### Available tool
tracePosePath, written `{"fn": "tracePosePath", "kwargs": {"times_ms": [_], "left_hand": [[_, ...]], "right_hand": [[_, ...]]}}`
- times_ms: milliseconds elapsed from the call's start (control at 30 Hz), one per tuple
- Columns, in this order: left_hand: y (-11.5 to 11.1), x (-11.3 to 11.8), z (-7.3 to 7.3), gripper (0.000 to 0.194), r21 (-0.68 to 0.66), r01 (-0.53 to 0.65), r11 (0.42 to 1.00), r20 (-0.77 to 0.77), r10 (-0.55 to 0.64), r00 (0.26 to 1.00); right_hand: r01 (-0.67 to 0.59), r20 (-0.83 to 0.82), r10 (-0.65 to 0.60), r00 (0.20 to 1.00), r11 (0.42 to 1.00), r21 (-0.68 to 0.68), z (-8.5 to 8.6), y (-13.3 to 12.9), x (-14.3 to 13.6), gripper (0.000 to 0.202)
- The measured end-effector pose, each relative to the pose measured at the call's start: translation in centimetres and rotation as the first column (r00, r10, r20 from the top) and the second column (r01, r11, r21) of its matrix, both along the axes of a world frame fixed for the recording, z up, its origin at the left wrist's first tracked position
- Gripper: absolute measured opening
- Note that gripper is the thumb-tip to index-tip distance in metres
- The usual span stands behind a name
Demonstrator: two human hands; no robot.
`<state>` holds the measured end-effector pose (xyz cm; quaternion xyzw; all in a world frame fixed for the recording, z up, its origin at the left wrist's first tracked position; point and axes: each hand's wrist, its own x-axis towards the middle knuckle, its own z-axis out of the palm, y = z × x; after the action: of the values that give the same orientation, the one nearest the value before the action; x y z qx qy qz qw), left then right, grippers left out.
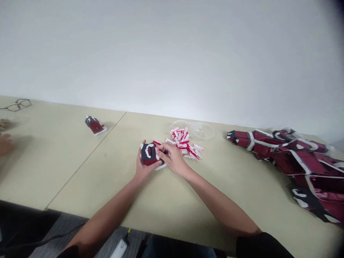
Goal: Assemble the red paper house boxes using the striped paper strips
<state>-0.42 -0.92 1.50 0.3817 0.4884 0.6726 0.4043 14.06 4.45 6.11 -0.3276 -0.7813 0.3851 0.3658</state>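
A small dark-red house (pixel 149 161) with a black roof and white snow-like trim is held by my left hand (pixel 142 168), its fingers and thumb wrapped round the sides. My right hand (pixel 172 157) is closed in a pinch at the house's right end. Between its fingertips is a small red-and-white piece (pixel 157 142), seemingly a mini clothespin, partly hidden by the fingers. Just beyond the right hand lies a loose heap of red-and-white striped mini clothespins (pixel 185 145).
Behind the heap stands a clear plastic container (pixel 201 130). A similar house (pixel 96 126) sits left of the table seam. Several dark-red houses (pixel 290 154) are piled at the right. Glasses (pixel 20 104) and another person's hand (pixel 5 144) are at the far left.
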Motion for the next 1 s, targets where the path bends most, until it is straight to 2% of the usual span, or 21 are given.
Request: {"fn": "tracePosePath", "kwargs": {"times_ms": [167, 367, 500, 633, 733, 767, 833, 867, 900, 933, 1000], "left_hand": [[-0.1, 0.1, -0.6, 0.129, 0.009, 0.029, 1.000, -0.009, -0.029, 1.000], [0.2, -0.7, -0.5, 0.123, 0.031, 0.121, 0.992, -0.105, -0.117, 0.988], [0.2, -0.3, -0.1, 0.121, 0.063, 0.041, 0.997, -0.116, -0.034, 0.993], [0.2, -0.2, 0.1, 0.114, 0.034, -0.041, 0.999, -0.144, 0.045, 0.988], [0.7, -2.3, 0.6, 0.109, 0.023, -0.132, 0.991, -0.231, 0.134, 0.964], [1.0, -3.6, 0.8, 0.108, 0.025, -0.181, 0.983, -0.264, 0.181, 0.947], [1.2, -6.9, 1.4, 0.110, 0.031, -0.320, 0.947, -0.327, 0.312, 0.892], [1.1, -8.8, 1.8, 0.111, 0.027, -0.404, 0.914, -0.357, 0.387, 0.850], [0.9, -10.8, 2.1, 0.112, 0.009, -0.494, 0.869, -0.389, 0.458, 0.799], [0.6, -12.8, 2.4, 0.113, -0.018, -0.583, 0.812, -0.421, 0.523, 0.741], [-0.3, -16.5, 2.8, 0.117, -0.074, -0.734, 0.675, -0.480, 0.621, 0.619]], "right_hand": [[0.057, 0.001, -0.057, 0.998, 0.998, 0.012, -1.1, -0.5, 0.2, 0.029], [0.040, -0.105, -0.042, 0.994, 0.999, -0.024, -1.6, 0.2, 0.9, 0.028], [0.033, -0.152, -0.046, 0.987, 0.996, -0.088, -1.4, -0.1, 0.9, 0.030], [-0.033, -0.162, 0.001, 0.987, 0.979, -0.199, -1.1, -0.1, 1.5, 0.041], [0.053, -0.137, -0.090, 0.986, 0.965, -0.255, -0.3, 1.7, 4.6, 0.051], [0.128, -0.102, -0.157, 0.982, 0.961, -0.244, 0.0, 2.6, 6.4, 0.052], [0.286, 0.051, -0.282, 0.958, 0.949, -0.132, 0.3, 4.9, 11.0, 0.047], [0.386, 0.152, -0.377, 0.914, 0.922, -0.034, 0.3, 6.2, 13.6, 0.043], [0.465, 0.275, -0.475, 0.836, 0.879, 0.107, 0.1, 7.4, 16.3, 0.039], [0.525, 0.387, -0.583, 0.715, 0.812, 0.255, -0.2, 8.6, 18.8, 0.037], [0.532, 0.565, -0.707, 0.426, 0.700, 0.476, -1.3, 10.6, 23.2, 0.037]]}}
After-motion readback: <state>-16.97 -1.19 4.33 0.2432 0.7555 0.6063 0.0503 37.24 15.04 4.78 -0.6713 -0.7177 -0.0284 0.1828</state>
